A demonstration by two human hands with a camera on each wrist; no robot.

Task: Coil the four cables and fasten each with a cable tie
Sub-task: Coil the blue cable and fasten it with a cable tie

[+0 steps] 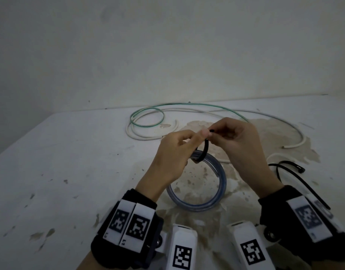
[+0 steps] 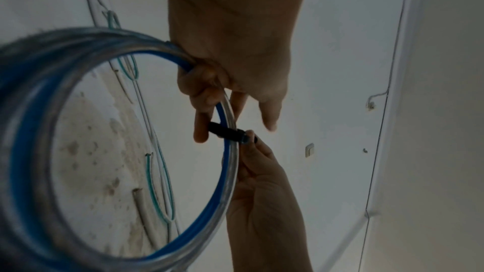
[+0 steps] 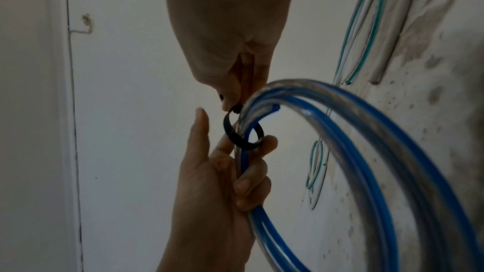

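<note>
A clear cable with a blue core is wound into a coil (image 1: 197, 184) (image 2: 31, 131) (image 3: 366, 152) and held above the table. My left hand (image 1: 179, 147) (image 2: 209, 90) (image 3: 230, 173) grips the coil's top strands with curled fingers. A black cable tie (image 1: 204, 151) (image 2: 228, 131) (image 3: 241, 135) loops loosely around those strands. My right hand (image 1: 232, 137) (image 3: 230, 82) (image 2: 256, 162) pinches the tie's upper end between thumb and fingertips. A green cable (image 1: 148, 115) and white cables (image 1: 140, 136) lie loose at the back of the table.
Spare black cable ties (image 1: 290, 168) lie on the table to the right of my right wrist. The white table (image 1: 60, 162) is stained and worn in the middle. A bare wall (image 1: 167, 45) rises behind the table's far edge.
</note>
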